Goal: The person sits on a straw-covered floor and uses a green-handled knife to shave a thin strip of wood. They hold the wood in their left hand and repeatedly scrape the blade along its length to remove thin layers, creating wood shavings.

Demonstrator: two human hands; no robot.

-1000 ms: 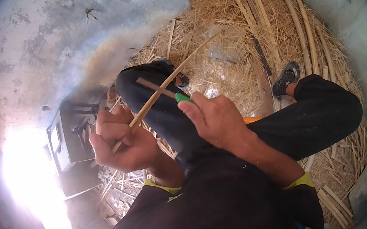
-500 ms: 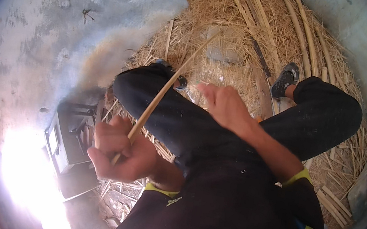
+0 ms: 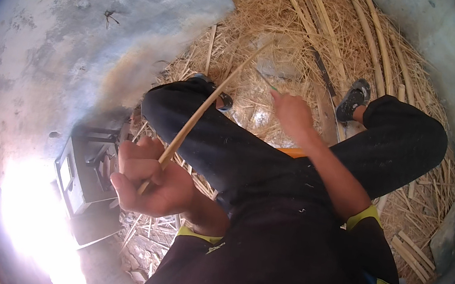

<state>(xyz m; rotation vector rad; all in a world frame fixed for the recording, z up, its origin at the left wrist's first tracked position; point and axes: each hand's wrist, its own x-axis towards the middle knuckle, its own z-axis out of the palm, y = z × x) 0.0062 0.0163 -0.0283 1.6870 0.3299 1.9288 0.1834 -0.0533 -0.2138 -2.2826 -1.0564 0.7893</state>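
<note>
My left hand (image 3: 154,187) is closed around the lower end of a long, pale bamboo strip (image 3: 199,113). The strip slants up and away across my left thigh, thinning toward its far end over the straw-covered floor. My right hand (image 3: 294,116) is a fist between my knees, gripping a thin tool like a narrow knife (image 3: 266,80), dark at the tip and green next to my fingers. The tool's tip points toward the strip's far part; whether they touch I cannot tell. Under my right forearm an orange object (image 3: 291,151) shows in part at my lap.
Straw and shavings (image 3: 258,7) cover the floor. Long bamboo poles (image 3: 378,44) lie at the far right, and short split pieces (image 3: 413,258) at the near right. A box-like object (image 3: 80,173) stands at the left beside a pale, worn wall (image 3: 64,61).
My right hand has moved away from me and a little to the right, and the thin tool in it now shows. More of the orange object is visible. The left hand has barely shifted.
</note>
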